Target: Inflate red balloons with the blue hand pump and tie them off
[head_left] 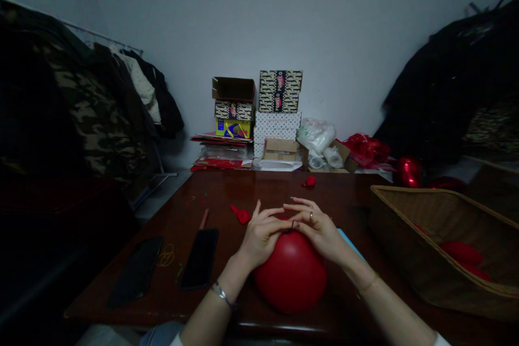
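An inflated red balloon (291,275) rests on the dark wooden table (227,194) right in front of me. Both hands sit on its top. My left hand (259,232) and my right hand (314,227) pinch the balloon's neck between them, fingers partly raised. A ring shows on my right hand and a bracelet on my left wrist. A limp, uninflated red balloon (240,214) lies just beyond my left hand, and another one (310,181) farther back.
Two dark phones (200,257) (135,270) and yellow rubber bands (166,255) lie at the left. A wicker basket (405,227) with red balloons stands at the right. Stacked boxes (279,92) and bags line the far wall. Clothes hang on both sides.
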### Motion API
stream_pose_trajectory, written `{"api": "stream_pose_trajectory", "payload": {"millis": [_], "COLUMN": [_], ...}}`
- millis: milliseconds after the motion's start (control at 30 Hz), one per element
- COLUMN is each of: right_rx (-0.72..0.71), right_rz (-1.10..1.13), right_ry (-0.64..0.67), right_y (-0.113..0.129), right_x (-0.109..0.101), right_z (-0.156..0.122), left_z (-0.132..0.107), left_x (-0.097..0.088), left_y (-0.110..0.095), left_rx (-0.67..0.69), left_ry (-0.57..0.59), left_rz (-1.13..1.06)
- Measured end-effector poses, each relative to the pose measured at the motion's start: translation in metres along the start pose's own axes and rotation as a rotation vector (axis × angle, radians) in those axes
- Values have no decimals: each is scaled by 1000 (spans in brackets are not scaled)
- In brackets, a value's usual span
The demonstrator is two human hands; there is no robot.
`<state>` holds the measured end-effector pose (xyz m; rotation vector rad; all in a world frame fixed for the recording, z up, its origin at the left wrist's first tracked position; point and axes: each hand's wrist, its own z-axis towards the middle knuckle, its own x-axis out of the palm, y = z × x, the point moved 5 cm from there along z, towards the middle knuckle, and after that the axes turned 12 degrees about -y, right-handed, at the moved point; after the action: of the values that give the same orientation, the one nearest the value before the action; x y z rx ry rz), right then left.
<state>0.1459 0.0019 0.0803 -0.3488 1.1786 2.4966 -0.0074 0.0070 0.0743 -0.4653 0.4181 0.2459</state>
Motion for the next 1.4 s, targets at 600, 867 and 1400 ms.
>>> {"api": "stream_pose_trajectory", "payload": {"millis": [600,867,1400], "right_rx": [-31,-108,60], "right_rz": [4,-280,-175], "right_ry": [-203,-687,-359], "right_y": [24,18,-19], "right_x": [14,28,38], "right_z": [-10,-13,-11], "left_z": [-5,-7,-3], "left_x": [0,-1,-5], "left_y": [2,0,10], "left_rx": [-55,-133,-407], "left_ry": [-277,-317,-234], "left_rz": [191,163,-168]}}
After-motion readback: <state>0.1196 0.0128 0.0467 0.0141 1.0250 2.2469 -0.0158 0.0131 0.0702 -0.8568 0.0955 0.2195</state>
